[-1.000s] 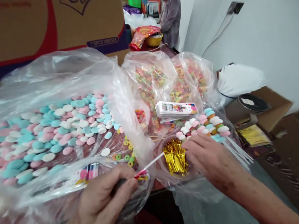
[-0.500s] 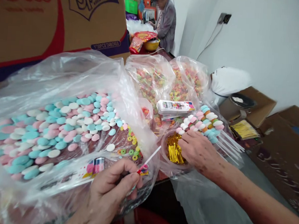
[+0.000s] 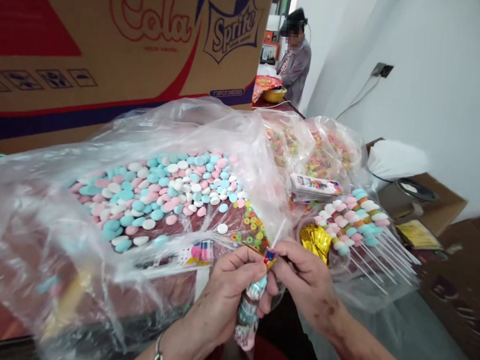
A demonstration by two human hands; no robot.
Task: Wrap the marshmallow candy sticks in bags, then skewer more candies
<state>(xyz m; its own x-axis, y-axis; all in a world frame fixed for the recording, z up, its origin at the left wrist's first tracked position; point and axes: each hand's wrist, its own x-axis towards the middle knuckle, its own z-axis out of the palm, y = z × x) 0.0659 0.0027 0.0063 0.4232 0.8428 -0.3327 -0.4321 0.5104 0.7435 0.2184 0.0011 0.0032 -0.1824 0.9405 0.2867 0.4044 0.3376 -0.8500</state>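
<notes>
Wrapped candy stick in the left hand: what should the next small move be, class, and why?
Probably twist the thin gold strip around the wrapper's gathered neck: the left hand grips the wrapped candy stick, the strip sticks out loose there, and the right hand is close.

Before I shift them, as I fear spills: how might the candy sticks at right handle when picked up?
The candy sticks probably feel heavier at one end, where the candies cluster. Their bare white shafts look straight, so likely fairly stiff. Lying heaped together, they seem unlikely to roll far.
</notes>
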